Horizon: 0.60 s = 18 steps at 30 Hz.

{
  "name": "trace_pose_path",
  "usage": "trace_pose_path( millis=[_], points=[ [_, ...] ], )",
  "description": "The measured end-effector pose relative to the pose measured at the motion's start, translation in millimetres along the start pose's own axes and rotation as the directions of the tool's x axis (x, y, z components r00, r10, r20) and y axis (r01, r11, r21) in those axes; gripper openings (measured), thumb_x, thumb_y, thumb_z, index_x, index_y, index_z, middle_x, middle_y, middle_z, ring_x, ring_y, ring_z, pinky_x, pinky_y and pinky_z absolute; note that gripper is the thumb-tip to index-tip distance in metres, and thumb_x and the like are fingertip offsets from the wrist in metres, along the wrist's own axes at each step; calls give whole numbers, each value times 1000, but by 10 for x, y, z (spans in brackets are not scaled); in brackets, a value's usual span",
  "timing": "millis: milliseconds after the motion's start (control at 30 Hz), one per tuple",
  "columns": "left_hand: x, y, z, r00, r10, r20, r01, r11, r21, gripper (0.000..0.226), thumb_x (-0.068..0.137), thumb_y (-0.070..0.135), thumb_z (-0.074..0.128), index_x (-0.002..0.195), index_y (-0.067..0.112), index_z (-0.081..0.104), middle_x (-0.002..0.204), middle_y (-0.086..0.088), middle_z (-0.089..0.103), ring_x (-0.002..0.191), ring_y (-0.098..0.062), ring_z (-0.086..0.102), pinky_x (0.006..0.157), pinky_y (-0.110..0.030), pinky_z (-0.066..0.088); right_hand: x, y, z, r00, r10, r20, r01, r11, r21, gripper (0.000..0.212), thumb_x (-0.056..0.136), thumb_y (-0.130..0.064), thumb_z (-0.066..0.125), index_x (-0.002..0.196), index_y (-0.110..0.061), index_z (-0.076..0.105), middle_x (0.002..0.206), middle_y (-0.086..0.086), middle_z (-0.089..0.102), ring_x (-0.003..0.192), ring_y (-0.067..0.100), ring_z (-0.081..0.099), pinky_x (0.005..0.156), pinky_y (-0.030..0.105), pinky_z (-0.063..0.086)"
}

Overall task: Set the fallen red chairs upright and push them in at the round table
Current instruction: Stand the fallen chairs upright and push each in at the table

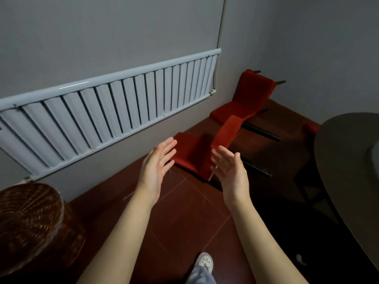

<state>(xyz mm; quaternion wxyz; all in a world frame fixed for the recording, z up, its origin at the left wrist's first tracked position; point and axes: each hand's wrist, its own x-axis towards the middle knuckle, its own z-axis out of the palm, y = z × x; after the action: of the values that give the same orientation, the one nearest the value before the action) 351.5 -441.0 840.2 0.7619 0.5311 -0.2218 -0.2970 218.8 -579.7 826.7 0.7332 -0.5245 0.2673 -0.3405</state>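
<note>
I held left hand (156, 166) and right hand (230, 172) spread, empty, palms facing, flanking the near red chair (191, 153); poised to right it.

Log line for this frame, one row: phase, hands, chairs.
phase: pre-grasp | left hand: open, empty | right hand: open, empty | near red chair: fallen | far red chair: fallen | round table: at right

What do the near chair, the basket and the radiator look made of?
Near chair: red cloth cover, matte and napped like velvet; legs dark and glossy, wood or metal unclear.
Basket: brown woven wicker or rattan, slight sheen on the strands.
Radiator: painted metal probably, pale glossy fins with a highlight along the top tube.
</note>
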Motion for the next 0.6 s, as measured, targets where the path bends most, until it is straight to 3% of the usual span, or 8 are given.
trace_pose_path(
  millis=[367, 600],
  points=[
    [1801, -239, 83, 995, -30, -93, 37, 997, 73, 38, 95, 47, 36, 122, 33, 59, 130, 13, 60, 122, -6, 54, 100, -33, 40, 2026, 103, 129, 997, 36, 65, -35, 999, -17, 47, 101, -46, 29, 126, -20, 60, 118, -3, 69, 112, 13, 62, 94, 35, 48],
    [2506, -340, -48, 987, -59, -153, 73, 994, 87, 37, 96, 50, 36, 120, 37, 60, 130, 15, 60, 122, -4, 54, 102, -34, 39, 2778, 220, 271, 990, 80, 114, -76, 996, -44, 46, 102, -46, 29, 126, -21, 59, 120, -3, 68, 114, 13, 61, 97, 37, 47]
  ],
)
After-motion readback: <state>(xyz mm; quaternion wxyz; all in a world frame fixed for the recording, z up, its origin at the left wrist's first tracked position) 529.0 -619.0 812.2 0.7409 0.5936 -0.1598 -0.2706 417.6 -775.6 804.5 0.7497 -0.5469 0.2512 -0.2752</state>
